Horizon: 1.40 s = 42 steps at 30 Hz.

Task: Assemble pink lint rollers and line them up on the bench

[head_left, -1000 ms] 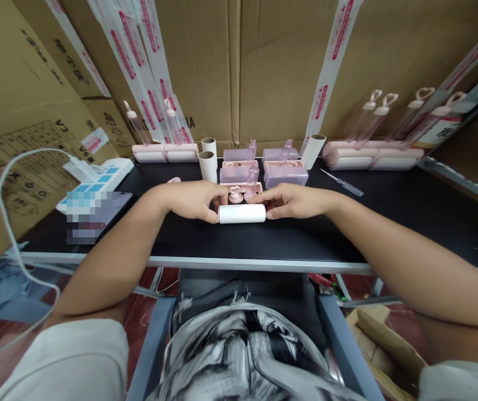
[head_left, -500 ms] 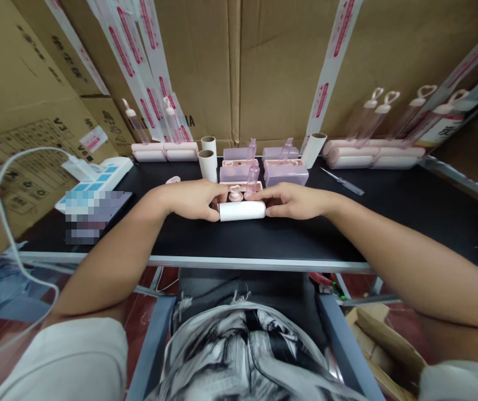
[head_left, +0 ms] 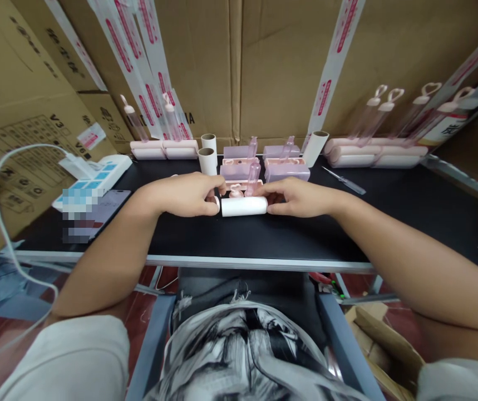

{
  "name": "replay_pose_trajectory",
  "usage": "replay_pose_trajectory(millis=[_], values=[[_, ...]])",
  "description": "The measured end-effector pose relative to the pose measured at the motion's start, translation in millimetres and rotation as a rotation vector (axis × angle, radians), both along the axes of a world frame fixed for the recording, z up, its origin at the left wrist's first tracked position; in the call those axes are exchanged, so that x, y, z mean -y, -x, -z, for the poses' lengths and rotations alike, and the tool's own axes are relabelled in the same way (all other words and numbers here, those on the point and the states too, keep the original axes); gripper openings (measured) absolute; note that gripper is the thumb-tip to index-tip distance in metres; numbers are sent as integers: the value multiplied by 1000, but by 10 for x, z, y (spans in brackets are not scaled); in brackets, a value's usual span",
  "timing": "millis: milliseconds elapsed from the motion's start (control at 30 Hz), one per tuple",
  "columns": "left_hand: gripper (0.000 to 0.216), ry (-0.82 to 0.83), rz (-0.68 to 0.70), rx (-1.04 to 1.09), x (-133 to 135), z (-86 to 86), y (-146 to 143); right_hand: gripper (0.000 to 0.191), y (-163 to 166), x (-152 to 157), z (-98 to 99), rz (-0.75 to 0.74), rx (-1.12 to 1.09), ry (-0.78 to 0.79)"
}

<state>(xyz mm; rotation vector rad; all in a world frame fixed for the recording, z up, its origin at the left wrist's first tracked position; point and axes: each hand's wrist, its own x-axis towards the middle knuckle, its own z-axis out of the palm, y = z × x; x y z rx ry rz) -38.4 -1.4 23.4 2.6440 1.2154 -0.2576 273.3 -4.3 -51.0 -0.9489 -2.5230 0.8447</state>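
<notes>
At the frame's center, a person's right hand (head_left: 297,197) grips one end of a white cylinder (head_left: 244,206); the left hand (head_left: 186,195) pinches a white disc (head_left: 217,204) beside the other, apparently end-piece handling, next calling for steadiness.

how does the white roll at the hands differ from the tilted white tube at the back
The white roll lies horizontal; the white tube stands tilted, its open end up. The right hand touches the white roll; no hand touches the white tube. Both are white cylinders.
</notes>
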Motion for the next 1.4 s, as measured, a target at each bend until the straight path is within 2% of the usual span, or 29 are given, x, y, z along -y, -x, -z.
replay_pose_trajectory(millis=[133, 267, 333, 433, 600, 667, 800, 1000, 1133, 1233, 1333, 1400], values=[[43, 5, 84, 207, 58, -9, -16, 50, 22, 33, -19, 18, 14, -23], [38, 74, 170, 529, 75, 179, -198, 57, 41, 55, -9, 3, 0, -41], [36, 145, 198, 601, 56, 298, -291, 58, 57, 69, -11, 1, -15, -44], [33, 214, 195, 608, 8, 409, -347, 62, 74, 96, -30, 12, 3, -59], [32, 260, 178, 588, -33, 399, -313, 63, 56, 126, -80, 56, 81, -57], [31, 274, 175, 592, -31, 381, -312, 53, 29, 130, -112, 79, 114, -38], [30, 268, 173, 595, -27, 374, -321, 18, -62, 130, -194, 136, 262, -33], [27, 266, 152, 605, -53, 401, -296, 23, -170, 66, -171, 281, 505, -88], [35, 291, 126, 650, -54, 428, -309, 22, -170, 20, -122, 286, 549, -132], [40, 317, 131, 710, -50, 447, -330, 30, -154, 35, -146, 313, 467, -234], [42, 273, 161, 750, -50, 467, -342, 34, -80, 110, -187, 339, 130, -304], [43, 221, 181, 754, -46, 481, -349, 43, 15, 179, -185, 310, -103, -223]])
